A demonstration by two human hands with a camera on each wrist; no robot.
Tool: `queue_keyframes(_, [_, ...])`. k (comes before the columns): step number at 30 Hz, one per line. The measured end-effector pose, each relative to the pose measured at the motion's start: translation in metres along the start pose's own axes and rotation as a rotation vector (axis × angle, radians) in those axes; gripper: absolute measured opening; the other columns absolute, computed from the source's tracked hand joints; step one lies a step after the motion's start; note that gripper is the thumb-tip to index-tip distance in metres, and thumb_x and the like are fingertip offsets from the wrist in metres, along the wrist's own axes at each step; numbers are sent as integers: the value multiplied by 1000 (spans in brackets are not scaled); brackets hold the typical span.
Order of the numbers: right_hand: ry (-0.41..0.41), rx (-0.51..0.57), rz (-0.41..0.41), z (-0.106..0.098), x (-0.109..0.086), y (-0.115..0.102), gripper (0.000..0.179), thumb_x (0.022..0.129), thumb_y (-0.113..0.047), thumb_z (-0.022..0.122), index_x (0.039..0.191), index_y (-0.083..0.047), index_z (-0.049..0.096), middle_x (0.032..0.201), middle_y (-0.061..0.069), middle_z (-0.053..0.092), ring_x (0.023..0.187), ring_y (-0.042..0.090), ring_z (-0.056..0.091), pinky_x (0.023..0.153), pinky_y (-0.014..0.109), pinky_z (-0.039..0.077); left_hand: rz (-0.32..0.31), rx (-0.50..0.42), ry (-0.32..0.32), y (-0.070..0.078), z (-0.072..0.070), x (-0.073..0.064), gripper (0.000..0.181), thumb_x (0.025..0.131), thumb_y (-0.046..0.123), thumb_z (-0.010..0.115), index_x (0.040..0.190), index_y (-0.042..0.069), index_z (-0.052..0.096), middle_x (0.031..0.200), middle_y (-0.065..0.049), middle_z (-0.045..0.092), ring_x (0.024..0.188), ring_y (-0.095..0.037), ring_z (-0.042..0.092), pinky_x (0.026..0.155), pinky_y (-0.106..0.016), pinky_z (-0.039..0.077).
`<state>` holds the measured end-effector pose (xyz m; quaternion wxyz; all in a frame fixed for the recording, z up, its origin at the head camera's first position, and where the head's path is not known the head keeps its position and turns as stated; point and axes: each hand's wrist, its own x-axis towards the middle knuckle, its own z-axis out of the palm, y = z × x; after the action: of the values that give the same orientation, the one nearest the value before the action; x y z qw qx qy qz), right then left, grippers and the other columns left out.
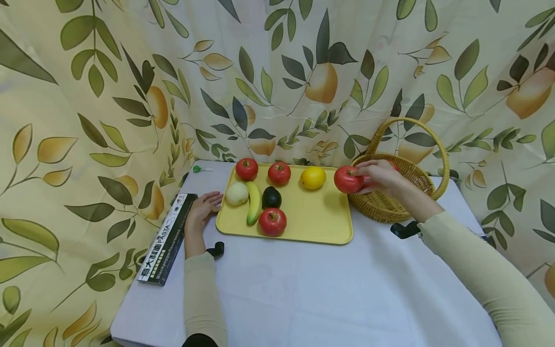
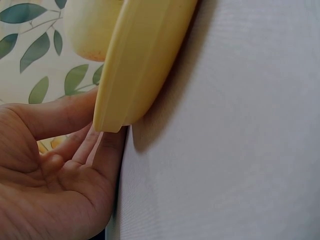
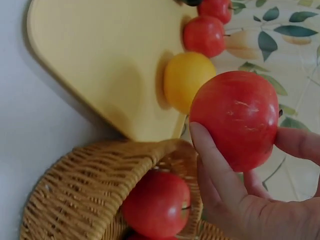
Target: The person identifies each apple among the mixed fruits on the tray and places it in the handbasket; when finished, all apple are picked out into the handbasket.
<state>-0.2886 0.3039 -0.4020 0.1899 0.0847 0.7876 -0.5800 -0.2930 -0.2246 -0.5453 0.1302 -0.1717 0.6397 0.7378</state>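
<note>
My right hand (image 1: 381,176) holds a red apple (image 3: 237,120) between thumb and fingers, raised at the tray's right edge beside the wicker basket (image 1: 375,207). In the right wrist view, another red apple (image 3: 157,204) lies inside the basket, with part of more red below it. My left hand (image 1: 204,209) rests at the left edge of the yellow tray (image 1: 316,217), its fingers loosely extended and touching the rim. Lying on the tray are red apples (image 1: 272,221), a yellow fruit (image 1: 313,178), a banana (image 1: 254,205), a dark avocado (image 1: 271,197) and a pale round fruit (image 1: 237,193).
A black-and-white pasta box (image 1: 166,241) lies on the table's left side, near my left forearm. Behind the tray is a small green item (image 1: 197,168). The basket's tall handle (image 1: 443,159) arches up at the right. Leaf-patterned curtain (image 1: 243,43) hangs close behind the white-covered table (image 1: 295,289).
</note>
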Motion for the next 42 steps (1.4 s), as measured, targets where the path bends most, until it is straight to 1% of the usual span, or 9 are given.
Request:
queue_keyframes(8, [-9,-53,13,-20,0,7,61,105,-19,59,154,8,37,151,27,37,118,37,58,93,51,59,5,0,-5,-1,0,2,73,93,-22,56,159,4,39,158,-18,48,145,-27,49,116,-36,44])
queue_keyframes(15, [25,21,33,-32,-2,12,50,104,-19,61,144,5,43,138,19,41,125,40,51,94,52,58,8,0,-5,2,1,2,73,92,-23,55,159,3,39,158,-19,48,145,-28,48,117,-37,43])
queue_keyframes(17, [44,30,38,-35,-2,14,52,104,-19,61,145,4,41,137,20,40,124,41,52,95,52,57,5,-1,-1,2,1,2,74,92,-23,55,159,4,39,158,-19,48,145,-27,49,116,-37,44])
queue_keyframes(20, [71,27,53,-39,-4,17,63,104,-20,62,152,7,32,138,21,40,125,41,52,95,52,57,3,1,5,1,1,1,73,92,-23,55,158,4,40,157,-19,49,145,-27,49,116,-36,44])
queue_keyframes(23, [88,16,72,-44,-5,23,67,103,-20,61,153,9,26,138,22,40,123,41,52,93,50,59,0,2,9,1,2,-1,73,92,-22,56,158,5,41,157,-18,50,144,-27,50,115,-36,45])
queue_keyframes(29, [69,58,80,-49,-3,36,49,104,-15,60,143,7,39,134,21,42,109,30,60,97,53,56,2,18,6,-1,2,-2,72,93,-21,56,158,6,42,157,-18,50,144,-27,49,116,-36,43])
queue_keyframes(31, [65,61,76,-49,-2,37,48,104,-14,60,143,7,41,135,21,42,106,27,62,97,53,56,4,26,4,-2,2,-2,72,93,-21,56,158,6,41,157,-18,50,145,-27,49,117,-36,43])
queue_keyframes(36, [65,20,58,-47,-2,37,60,105,-16,59,153,10,35,140,23,42,114,31,57,94,49,59,-1,31,12,-2,2,-1,72,93,-20,57,158,7,42,157,-17,50,144,-27,50,116,-36,44])
queue_keyframes(42, [98,-4,51,-44,1,36,63,104,-18,60,154,11,34,142,24,42,124,38,50,95,49,58,-6,37,16,-1,2,0,73,93,-19,58,158,8,42,157,-16,51,144,-26,50,116,-36,44])
